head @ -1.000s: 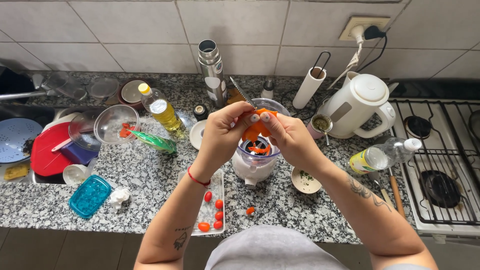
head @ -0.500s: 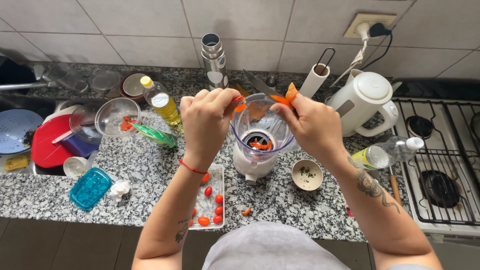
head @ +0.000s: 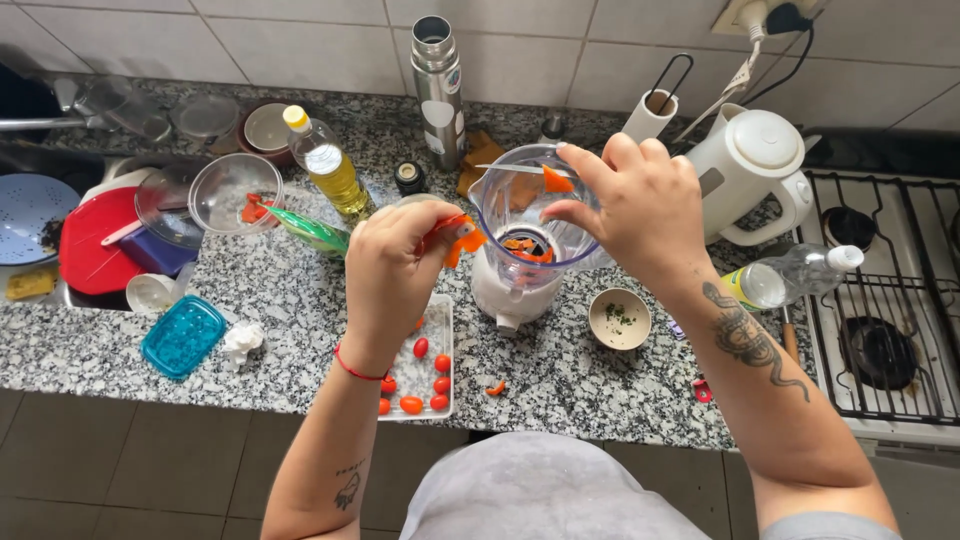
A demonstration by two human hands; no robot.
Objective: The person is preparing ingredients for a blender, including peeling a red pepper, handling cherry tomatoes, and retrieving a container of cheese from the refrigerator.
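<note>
A speckled granite bench (head: 600, 380) runs below a wall of pale tiles, with a gas stove (head: 890, 330) at its right end. Near the middle stands a white blender (head: 525, 250) with a clear jug, orange pieces lying at its bottom. The left hand (head: 395, 275) hovers just left of the jug, its grip closed on an orange vegetable piece (head: 460, 238) pinched between thumb and fingers. The right hand (head: 635, 205) is over the jug's rim, grip closed on a thin knife (head: 510, 168) that lies level across the opening; a small orange slice (head: 557, 181) sits at the fingertips, and whether it rests on the blade or is pinched by the fingers is hard to tell.

Below the left hand, a white tray (head: 432, 330) holds small red tomatoes, and one orange scrap (head: 495, 388) lies on the bench beside it. Just right of the blender's base is a small bowl (head: 620, 318) with green flecks inside. A white kettle (head: 755, 170) stands behind the right hand, a steel flask (head: 438, 85) against the tiles, and a bottle of yellow oil (head: 325, 165) left of that. A blue lidded box (head: 183, 335) sits near the front edge.
</note>
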